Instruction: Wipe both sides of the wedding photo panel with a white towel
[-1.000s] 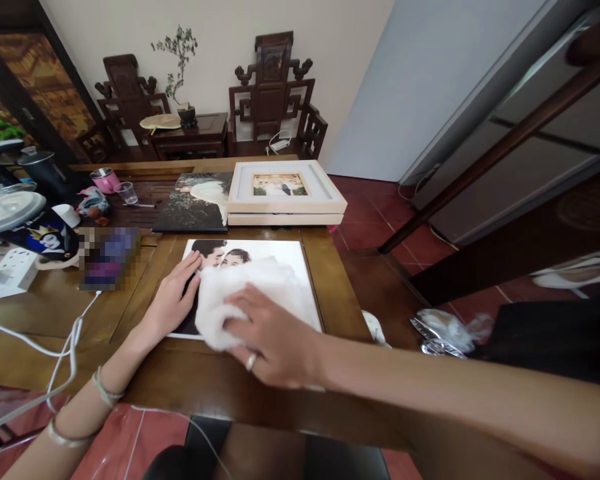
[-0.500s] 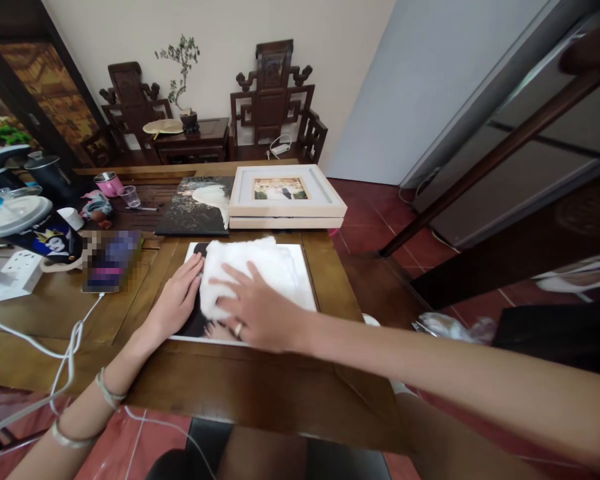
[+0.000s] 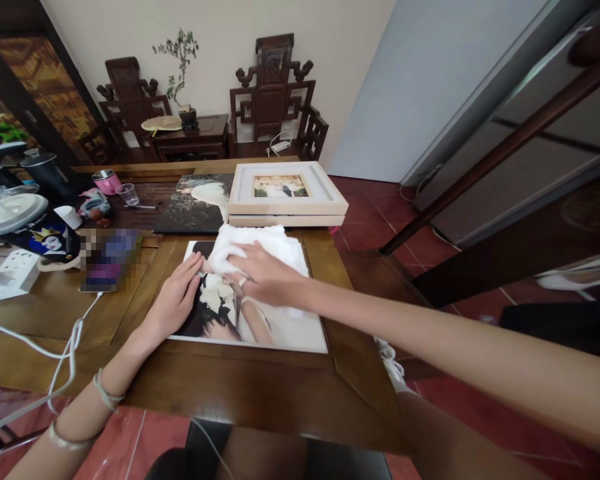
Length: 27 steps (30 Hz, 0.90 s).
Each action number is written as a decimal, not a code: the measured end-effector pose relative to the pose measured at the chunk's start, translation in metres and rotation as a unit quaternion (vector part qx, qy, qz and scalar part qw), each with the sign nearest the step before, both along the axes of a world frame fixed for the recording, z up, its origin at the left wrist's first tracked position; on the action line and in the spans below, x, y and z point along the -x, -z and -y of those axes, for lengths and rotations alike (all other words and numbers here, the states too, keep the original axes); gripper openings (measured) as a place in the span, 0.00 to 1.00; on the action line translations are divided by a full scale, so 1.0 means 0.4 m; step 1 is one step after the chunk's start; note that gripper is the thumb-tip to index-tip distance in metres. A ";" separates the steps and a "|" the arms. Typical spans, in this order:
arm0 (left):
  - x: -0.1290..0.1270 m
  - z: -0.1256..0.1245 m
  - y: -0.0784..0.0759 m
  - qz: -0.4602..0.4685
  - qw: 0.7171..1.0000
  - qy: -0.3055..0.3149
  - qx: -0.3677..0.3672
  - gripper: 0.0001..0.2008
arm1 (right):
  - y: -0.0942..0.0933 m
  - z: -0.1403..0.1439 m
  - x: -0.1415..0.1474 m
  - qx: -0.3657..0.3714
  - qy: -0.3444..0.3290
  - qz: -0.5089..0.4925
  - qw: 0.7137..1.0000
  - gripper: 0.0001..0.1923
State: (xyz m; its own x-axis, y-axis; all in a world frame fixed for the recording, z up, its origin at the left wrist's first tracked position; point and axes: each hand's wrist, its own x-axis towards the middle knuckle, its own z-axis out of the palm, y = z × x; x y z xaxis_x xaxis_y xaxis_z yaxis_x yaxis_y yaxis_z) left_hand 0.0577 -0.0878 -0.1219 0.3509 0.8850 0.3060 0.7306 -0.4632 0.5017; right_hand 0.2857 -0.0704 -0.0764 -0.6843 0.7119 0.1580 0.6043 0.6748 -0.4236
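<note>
The right hand [image 3: 263, 275] presses flat, fingers spread, on a fluffy white cloth [image 3: 253, 245] at the far end of a large glossy photo print [image 3: 253, 313] lying on the brown wooden table [image 3: 260, 387]. The left hand [image 3: 173, 300] rests open on the print's left edge. Just beyond stand stacked pale wooden picture frames [image 3: 286, 193], with a dark unframed photo [image 3: 195, 203] to their left.

left wrist [image 3: 87, 413]: two bangles (perhaps silver) | right fingers [image 3: 242, 282]: ring
</note>
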 end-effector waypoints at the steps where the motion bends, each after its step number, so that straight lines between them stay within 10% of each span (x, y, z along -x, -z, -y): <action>1: -0.001 0.001 -0.001 0.004 1.000 0.000 -0.002 0.25 | 0.001 -0.024 0.003 -0.008 0.018 0.005 1.000 0.14; 6: -0.004 0.012 -0.020 0.075 0.997 -0.031 -0.008 0.25 | 0.008 -0.022 0.051 -0.026 0.025 0.030 0.999 0.14; 15: -0.005 0.024 -0.036 0.181 0.981 -0.073 -0.003 0.26 | -0.018 0.188 0.040 -0.037 -0.257 -0.007 0.966 0.12; 21: -0.005 0.014 -0.018 0.005 1.000 -0.013 -0.006 0.24 | 0.005 0.184 -0.078 0.006 -0.176 -0.047 0.983 0.12; 27: -0.002 0.013 -0.009 -0.010 1.000 -0.015 -0.016 0.23 | 0.003 0.028 -0.079 0.025 -0.001 -0.063 0.998 0.13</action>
